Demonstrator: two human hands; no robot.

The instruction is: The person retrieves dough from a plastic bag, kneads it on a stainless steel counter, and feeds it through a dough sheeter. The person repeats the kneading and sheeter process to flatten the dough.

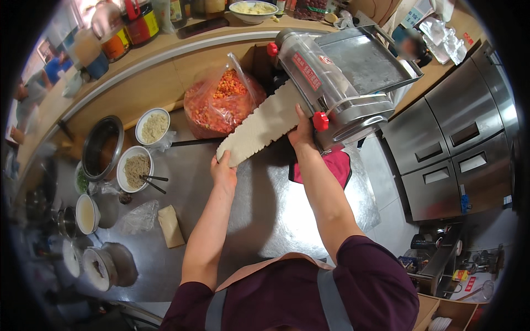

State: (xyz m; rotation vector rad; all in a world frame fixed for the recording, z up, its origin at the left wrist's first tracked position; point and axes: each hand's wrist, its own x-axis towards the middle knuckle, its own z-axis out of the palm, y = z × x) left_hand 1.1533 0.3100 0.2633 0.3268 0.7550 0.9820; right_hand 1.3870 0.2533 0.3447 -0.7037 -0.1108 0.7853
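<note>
A long, ragged-edged sheet of dough (261, 126) slants down to the left from the rollers of a steel dough-sheeting machine (331, 78). My left hand (225, 170) pinches the sheet's lower left end, thumb on top. Beside the machine's red knob (321, 121), my right hand (303, 130) supports the sheet's front edge near the rollers, thumb raised along it; its fingers are partly hidden underneath. Behind the sheet stands a clear plastic bag of chopped red and orange vegetables (223, 107). A pale dough block (170, 226) lies on the steel table to the left of my left forearm.
Left on the table are a bowl of noodles with chopsticks (134, 169), a bowl of crumbly food (153, 127), a dark metal pot (102, 148) and a bowl of pale liquid (87, 214). A pink cloth (336, 165) lies below the machine. Steel refrigerator doors (459, 136) stand at right.
</note>
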